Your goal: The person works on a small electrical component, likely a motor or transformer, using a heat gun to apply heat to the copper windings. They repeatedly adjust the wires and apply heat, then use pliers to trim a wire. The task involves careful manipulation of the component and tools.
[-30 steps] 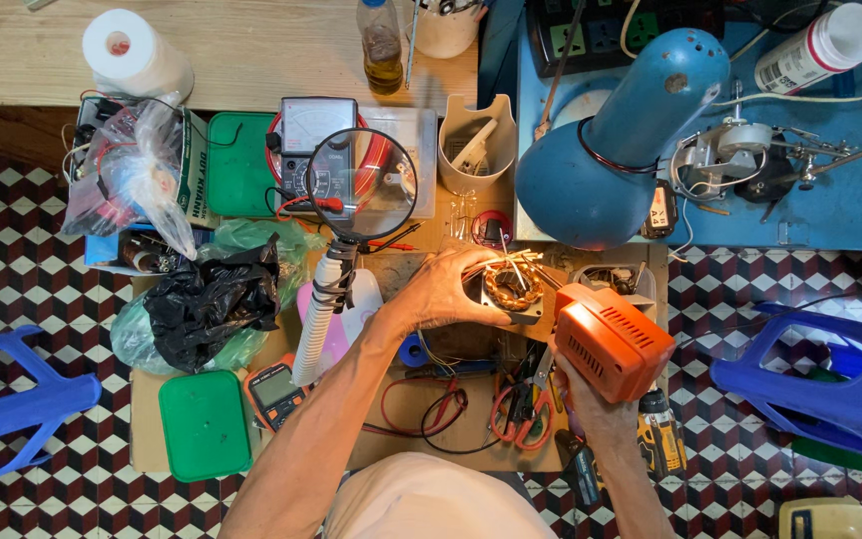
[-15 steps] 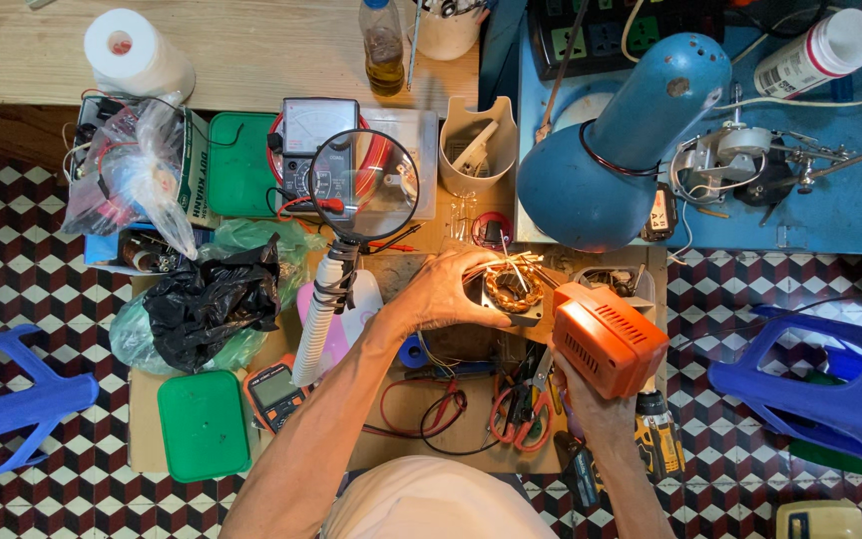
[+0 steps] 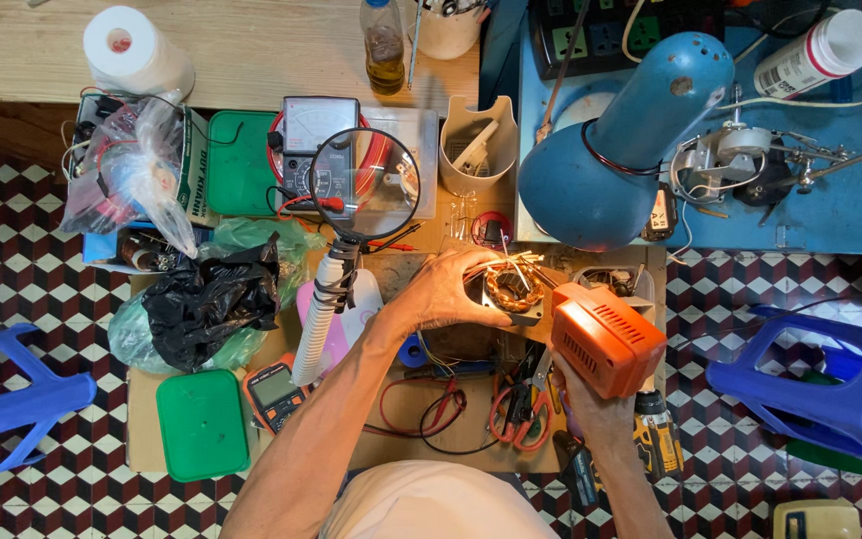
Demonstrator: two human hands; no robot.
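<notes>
Checkered floor tiles frame a crowded low wooden surface (image 3: pixel 421 439) seen from above. Near its middle sits a motor stator (image 3: pixel 511 291) with copper windings, its bore facing up and loose wire leads fanning toward the blue lamp (image 3: pixel 616 150). The left hand (image 3: pixel 441 291) wraps it from the left, fingers (image 3: pixel 476 317) curled along its near edge and grasping it. Just to the right and slightly nearer the person, almost touching it, the right hand (image 3: pixel 591 404) grips an orange motor housing (image 3: pixel 606 337) from below, its vented face tilted toward the stator; that hand's fingertips are hidden behind the housing. Red-handled pliers (image 3: pixel 516 419) lie below, a magnifying glass (image 3: pixel 364 186) and a meter (image 3: pixel 316 140) stand to the upper left.
</notes>
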